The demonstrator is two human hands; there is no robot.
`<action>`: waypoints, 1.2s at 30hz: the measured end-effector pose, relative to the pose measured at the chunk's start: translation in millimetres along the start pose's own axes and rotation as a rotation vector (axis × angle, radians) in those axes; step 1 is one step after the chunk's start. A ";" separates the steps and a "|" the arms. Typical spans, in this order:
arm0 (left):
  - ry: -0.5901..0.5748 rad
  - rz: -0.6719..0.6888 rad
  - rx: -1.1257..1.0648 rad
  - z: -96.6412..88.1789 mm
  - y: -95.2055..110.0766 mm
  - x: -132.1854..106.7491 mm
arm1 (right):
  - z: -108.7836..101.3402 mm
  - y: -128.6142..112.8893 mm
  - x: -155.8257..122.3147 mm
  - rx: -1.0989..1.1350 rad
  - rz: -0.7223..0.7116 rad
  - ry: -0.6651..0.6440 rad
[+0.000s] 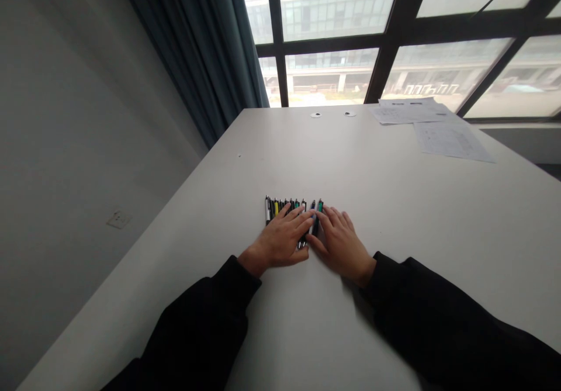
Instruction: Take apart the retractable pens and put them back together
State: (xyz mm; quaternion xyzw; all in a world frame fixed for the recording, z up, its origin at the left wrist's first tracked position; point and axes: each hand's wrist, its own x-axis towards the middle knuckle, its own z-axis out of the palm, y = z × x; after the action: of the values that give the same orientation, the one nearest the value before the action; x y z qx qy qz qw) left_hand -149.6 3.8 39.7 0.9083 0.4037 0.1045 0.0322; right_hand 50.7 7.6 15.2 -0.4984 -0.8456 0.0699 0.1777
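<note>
resting open and palms down, the left hand (278, 240) lies across a tight row of retractable pens (284, 208) on a white table (394, 215); the right hand (339, 245), also open, meets the row's right end. neither visibly grips. writing on the pens and printed papers (451, 141) is too small to read.

White desk (407, 221): row of retractable pens (284, 208) mid-surface; printed sheets (438, 128) toward far right corner; two round grommets (315, 114) along far edge
</note>
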 end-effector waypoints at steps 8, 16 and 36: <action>-0.003 -0.007 0.003 8.5 3.1 -0.1 | 1.8 -1.1 -0.4 -0.019 -0.001 0.002; 0.021 -0.124 0.028 -10.7 -11.6 -25.8 | -4.4 -6.2 -1.0 -0.037 -0.027 -0.032; 0.257 -0.704 -0.018 18.2 -43.9 -26.3 | -18.3 -4.4 -11.3 0.017 -0.152 -0.062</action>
State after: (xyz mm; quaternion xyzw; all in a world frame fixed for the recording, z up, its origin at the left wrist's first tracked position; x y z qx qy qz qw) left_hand -194.7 14.3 11.4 0.6930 0.6912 0.2039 0.0232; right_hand 58.9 -5.4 30.8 -0.4290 -0.8855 0.0789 0.1602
